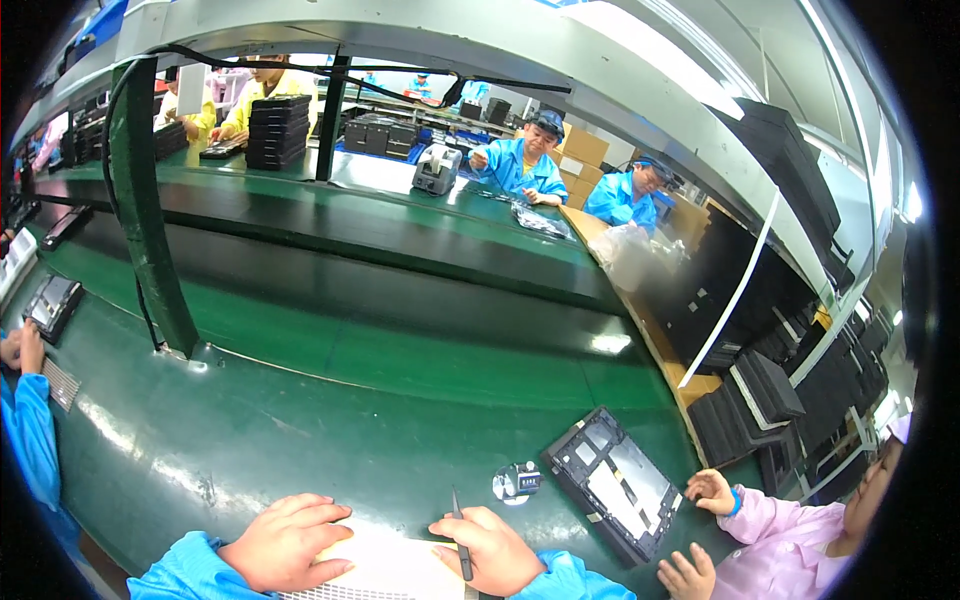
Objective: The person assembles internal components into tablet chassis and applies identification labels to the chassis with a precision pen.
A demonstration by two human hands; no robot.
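Observation:
A sheet of small white labels (395,568) in a grid lies at the lower edge, in front of me. My left hand (285,542) rests on its left side, fingers apart and fairly flat, the thumb over the sheet. Dark pointed tweezers (461,535) are gripped between the thumb and fingers of my right hand (492,552), tip pointing away from me. That hand is at the sheet's right edge. Beyond it stands a small black-and-white object (517,482) on a round base. Farther right is a black rectangular housing (613,485) with pale panels inside.
At right, a co-worker's hands (708,492) in pink sleeves are close to the housing. Another's hand (27,348) at far left touches a dark device (52,306). A green post (150,220) rises from the bench. Black foam blocks (765,390) are stacked beyond the right edge.

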